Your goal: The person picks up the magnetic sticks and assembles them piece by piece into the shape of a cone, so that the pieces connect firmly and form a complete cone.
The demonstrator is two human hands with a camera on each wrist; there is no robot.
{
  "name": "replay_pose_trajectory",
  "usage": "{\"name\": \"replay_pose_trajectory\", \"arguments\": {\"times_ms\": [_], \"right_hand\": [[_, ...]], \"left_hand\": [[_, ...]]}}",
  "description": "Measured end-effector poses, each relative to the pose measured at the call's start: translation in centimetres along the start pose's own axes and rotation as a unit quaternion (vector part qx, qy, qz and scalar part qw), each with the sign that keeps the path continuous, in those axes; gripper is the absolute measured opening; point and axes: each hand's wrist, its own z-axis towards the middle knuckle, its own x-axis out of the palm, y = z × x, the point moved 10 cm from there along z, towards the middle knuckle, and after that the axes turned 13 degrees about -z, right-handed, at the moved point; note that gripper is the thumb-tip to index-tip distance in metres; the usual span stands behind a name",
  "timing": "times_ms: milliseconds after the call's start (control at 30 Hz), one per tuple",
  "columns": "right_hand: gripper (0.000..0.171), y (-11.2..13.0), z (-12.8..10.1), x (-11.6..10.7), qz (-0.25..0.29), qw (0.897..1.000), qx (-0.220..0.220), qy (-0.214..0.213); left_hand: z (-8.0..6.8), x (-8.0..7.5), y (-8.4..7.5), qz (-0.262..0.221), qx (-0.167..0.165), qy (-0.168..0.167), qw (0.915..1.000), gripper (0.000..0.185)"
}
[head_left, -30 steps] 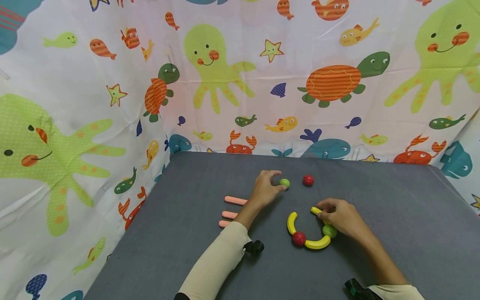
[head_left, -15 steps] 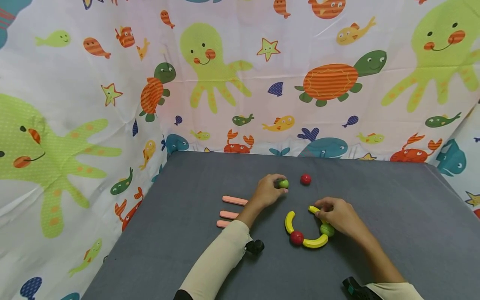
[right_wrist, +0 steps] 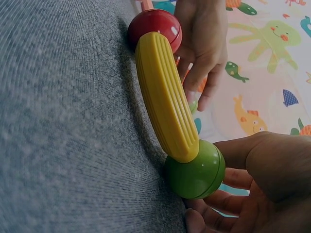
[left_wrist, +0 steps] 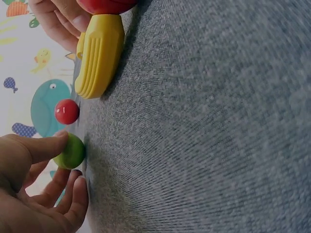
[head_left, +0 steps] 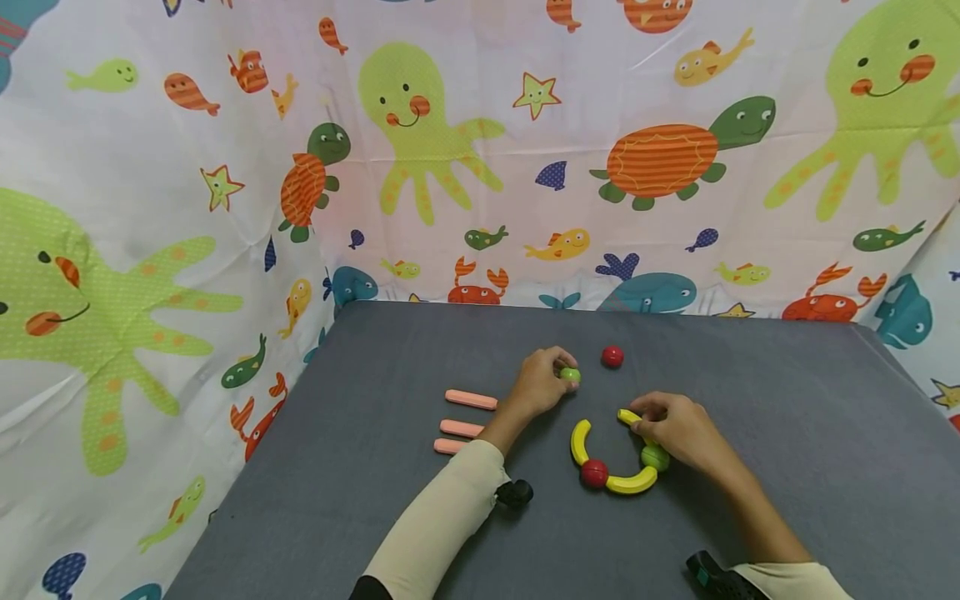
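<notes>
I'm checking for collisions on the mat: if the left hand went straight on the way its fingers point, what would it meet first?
The small green ball the left hand already pinches; beyond that, probably the loose red ball.

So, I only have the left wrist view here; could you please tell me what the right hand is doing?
Observer: The right hand holds the end of a yellow curved piece, next to a green ball that joins it to another curve.
Operator: Thank you. How many yellow curves are in that chain?
Observer: Three, with a red ball and the green ball as the joints between them.
Operator: Is anything lying to the left of the left hand and its small green ball?
Observer: Three pink sticks lie there side by side, the nearest partly hidden by the sleeve.
</notes>
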Motion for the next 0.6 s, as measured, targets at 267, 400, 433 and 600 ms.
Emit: {"name": "replay_pose_trajectory", "arguments": {"times_ms": [267,400,433,600], "right_hand": [[0.030,0.08,-0.04,0.03,-0.002,1.000,-0.001,0.001],[0.028,0.13,-0.06,-0.02,-0.004,1.000,-0.002,-0.002],[0.028,0.14,-0.05,-0.03,-0.004,1.000,-0.002,-0.003],[0.026,0.03,0.05,0.05,-0.010,1.000,0.003,-0.002]], "left_hand": [[0.04,0.21,0.15,0.036,-0.002,0.012,0.9993,0.036],[-0.21,0.20,0.34,0.038,-0.009,0.012,0.9992,0.033],[-0.29,0.19,0.40,0.035,-0.012,0.011,0.9992,0.033],[-0.75,0.14,0.54,0.017,-0.020,0.007,0.9996,0.033]]}}
